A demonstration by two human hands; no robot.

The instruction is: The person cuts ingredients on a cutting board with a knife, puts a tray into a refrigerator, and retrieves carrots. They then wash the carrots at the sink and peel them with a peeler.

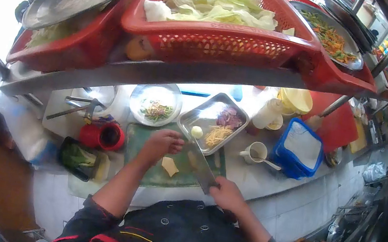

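My right hand (228, 195) is closed around the handle of a knife (202, 168), whose broad blade points up and left over the green cutting board (142, 177). Above the board's upper part is my left hand (164, 146), fingers curled together; whether anything is in them is hidden. A pale yellow flat piece (170, 167) lies on the board below it. Just beyond the knife tip, a metal tray (193, 117) holds pale yellow strips (218, 135), sliced purple onion (229, 118) and a small round whitish piece (196, 132).
Overhead, a shelf (161, 71) carries a red basket (219, 37) of cabbage leaves. Left of the board are a red container (111, 136) and a black tray (77, 158) of greens. A cup (254, 152) with a spoon and a blue tub (298, 149) stand right.
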